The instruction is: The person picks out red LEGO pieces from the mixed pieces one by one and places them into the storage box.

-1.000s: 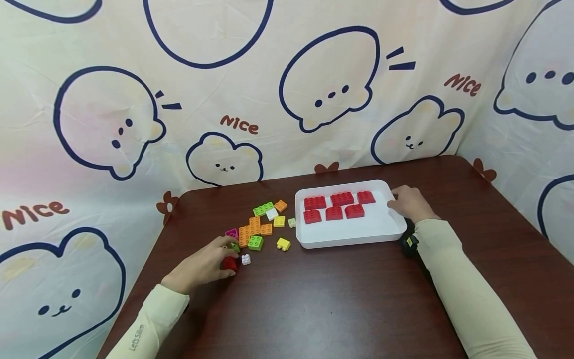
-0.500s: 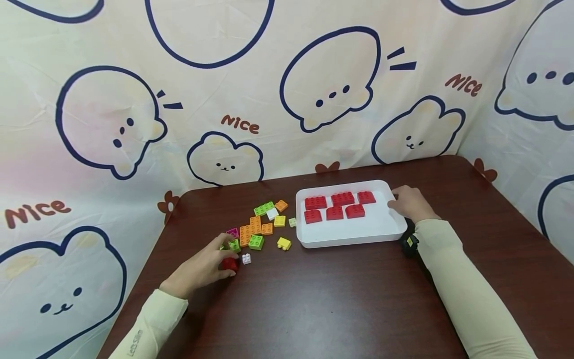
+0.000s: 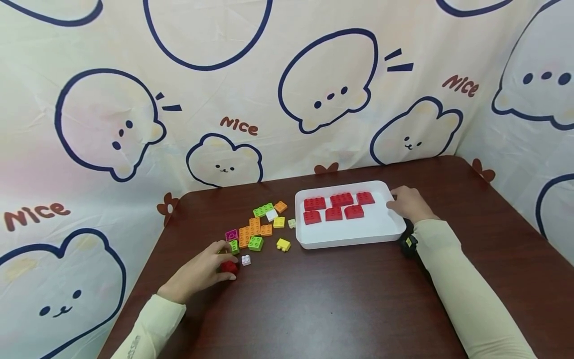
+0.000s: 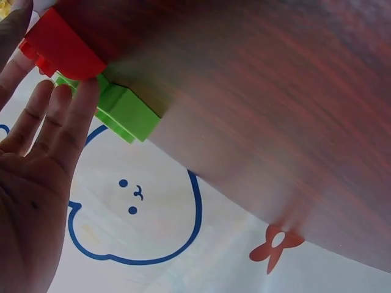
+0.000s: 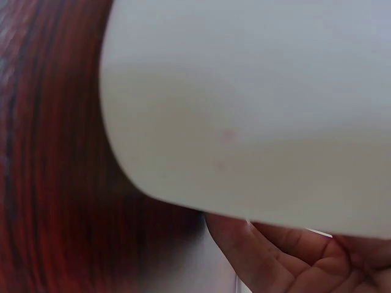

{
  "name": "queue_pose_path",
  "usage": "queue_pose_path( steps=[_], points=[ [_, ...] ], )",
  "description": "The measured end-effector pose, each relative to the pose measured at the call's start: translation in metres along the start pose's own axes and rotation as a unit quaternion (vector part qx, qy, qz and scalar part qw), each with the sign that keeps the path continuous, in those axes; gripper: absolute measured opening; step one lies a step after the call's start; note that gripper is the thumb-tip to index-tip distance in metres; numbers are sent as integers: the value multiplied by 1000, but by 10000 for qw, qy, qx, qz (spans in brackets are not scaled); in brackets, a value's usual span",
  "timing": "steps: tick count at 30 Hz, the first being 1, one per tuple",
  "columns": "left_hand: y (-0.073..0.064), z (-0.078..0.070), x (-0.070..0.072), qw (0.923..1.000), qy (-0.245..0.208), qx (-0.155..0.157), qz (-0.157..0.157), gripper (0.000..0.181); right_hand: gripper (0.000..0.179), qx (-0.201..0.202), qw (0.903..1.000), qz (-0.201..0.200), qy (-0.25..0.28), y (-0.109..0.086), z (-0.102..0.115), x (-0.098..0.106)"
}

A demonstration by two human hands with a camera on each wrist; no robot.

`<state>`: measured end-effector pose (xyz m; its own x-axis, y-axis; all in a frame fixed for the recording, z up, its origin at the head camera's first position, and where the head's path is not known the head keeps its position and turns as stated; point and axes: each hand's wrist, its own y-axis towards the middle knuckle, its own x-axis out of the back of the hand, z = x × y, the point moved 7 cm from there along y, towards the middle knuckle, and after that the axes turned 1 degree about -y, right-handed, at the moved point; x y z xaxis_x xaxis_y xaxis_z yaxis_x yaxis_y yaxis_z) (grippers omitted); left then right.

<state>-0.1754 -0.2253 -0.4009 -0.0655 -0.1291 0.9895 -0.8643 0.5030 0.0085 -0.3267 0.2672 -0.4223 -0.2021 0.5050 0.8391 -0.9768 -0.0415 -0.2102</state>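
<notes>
In the head view my left hand (image 3: 199, 271) is at the left of the table, thumb and fingers around a red toy building brick (image 3: 229, 268). The left wrist view shows the red brick (image 4: 67, 49) against the fingertips, with green bricks (image 4: 131, 113) just beyond. My right hand (image 3: 412, 203) grips the right rim of a white tray (image 3: 372, 232). Several red bricks (image 3: 354, 212) lie in the tray in two rows. Up close, the right wrist view has the tray's wall (image 5: 244, 183) above the right hand (image 5: 281, 259), part of which it hides.
Between the left hand and the tray lie loose bricks: orange (image 3: 254, 227), lime green (image 3: 255, 243), yellow (image 3: 283, 245), magenta (image 3: 231, 235) and white (image 3: 245, 260). A patterned cloth (image 3: 269, 89) hangs behind the dark wooden table (image 3: 314, 299).
My left hand has drawn slightly toward me, the red brick shifting a little with it, and more of the magenta brick shows. The right hand and the tray stay in place.
</notes>
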Motion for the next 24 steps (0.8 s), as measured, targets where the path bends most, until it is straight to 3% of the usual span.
queue_pose_path(
  steps=[14, 24],
  points=[
    [-4, 5, -7, 9981, -307, 252, 461, 32, 55, -23, 10000, 40, -18, -2, 2, 0],
    [-1, -4, 3, 9996, -141, -116, 224, 31, 57, -67, 9999, 79, 41, -1, 0, 0]
  ],
)
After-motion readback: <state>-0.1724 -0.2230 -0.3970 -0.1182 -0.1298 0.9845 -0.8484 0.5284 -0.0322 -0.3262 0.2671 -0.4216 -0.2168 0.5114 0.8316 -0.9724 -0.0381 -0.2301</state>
